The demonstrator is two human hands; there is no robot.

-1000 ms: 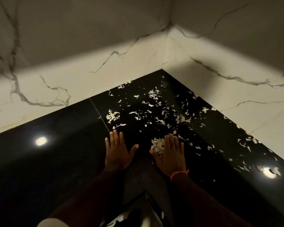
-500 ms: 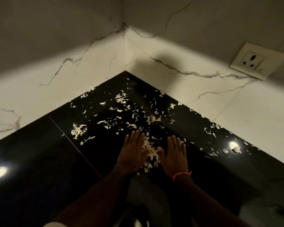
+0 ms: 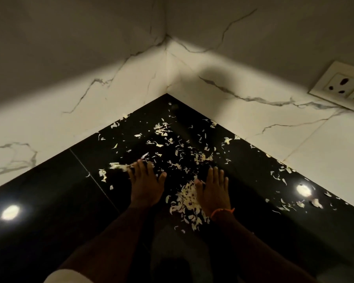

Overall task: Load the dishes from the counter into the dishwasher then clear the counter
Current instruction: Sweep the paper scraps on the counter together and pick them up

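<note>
Both grips flat, fingers straight: left hand (image 3: 146,183) and right hand (image 3: 213,189) pressed palm-down on black counter (image 3: 49,201), apart. White marble walls (image 3: 70,99) meeting at corner behind. Pale scraps (image 3: 187,199) heaped beside right thumb, more scattered toward corner. Socket (image 3: 340,87) on right wall. Orange wristband (image 3: 222,211) on right wrist.
</note>
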